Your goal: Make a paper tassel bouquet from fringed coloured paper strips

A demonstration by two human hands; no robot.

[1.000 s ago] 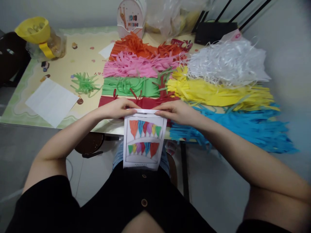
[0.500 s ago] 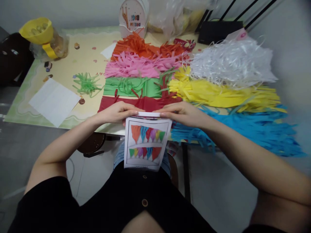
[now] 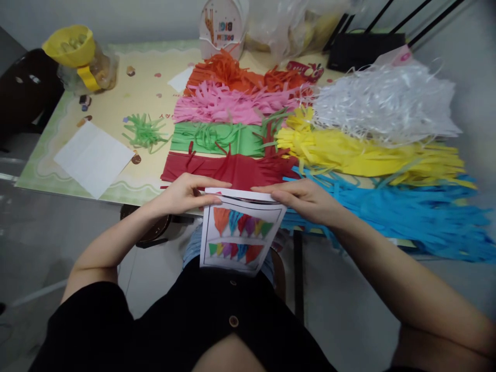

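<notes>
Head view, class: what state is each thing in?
Printed paper: held at top edge
Left hand: gripping printed paper
Right hand: gripping printed paper
White sheet: flat on table
Green shreds: loosely heaped
White shreds: heaped
Red paper: fringed
Yellow paper: fringed
Blue strips: overhanging table edge
Yellow container: uncovered

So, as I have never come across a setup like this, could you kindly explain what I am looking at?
There is no machine here: a camera worn on a person's head looks forward and down at their two bare hands. The left hand and right hand hold a white printed sheet by its upper edge; it shows colourful bunting. On the table lie fringed bundles, among them a red bundle, a yellow bundle and a blue bundle. Further left are a plain white sheet and a green tuft.
</notes>
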